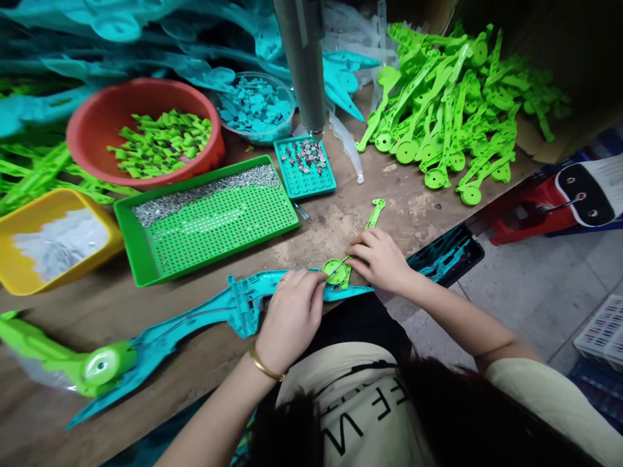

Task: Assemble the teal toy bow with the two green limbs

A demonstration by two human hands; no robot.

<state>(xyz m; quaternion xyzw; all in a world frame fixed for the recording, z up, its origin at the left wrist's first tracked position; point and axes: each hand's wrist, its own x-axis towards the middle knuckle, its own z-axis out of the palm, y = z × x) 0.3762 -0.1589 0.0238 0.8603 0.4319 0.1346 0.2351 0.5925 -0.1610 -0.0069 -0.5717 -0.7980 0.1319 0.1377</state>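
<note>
A lime-green plastic arm with a round cup-shaped end (336, 272) lies over the blue plastic frame (195, 316) near the table's front edge. My left hand (294, 311) is closed, its thumb and forefinger pinching one end of a thin wire-like piece (333, 273) that crosses the round end. On the other side, my right hand (379, 259) is closed around the green arm's middle, its fingertips at the wire-like piece's far end. Whether they also pinch that piece is hidden. Thin wires run along the blue frame, and another green arm (104, 366) is joined at its left.
A green perforated tray (219, 240) holds small metal parts. Around it stand a yellow bin (63, 280), a red bowl (82, 146), a clear bowl (291, 110) and a teal tray (294, 188). A grey post (306, 71) rises behind; green arms (438, 117) pile up right.
</note>
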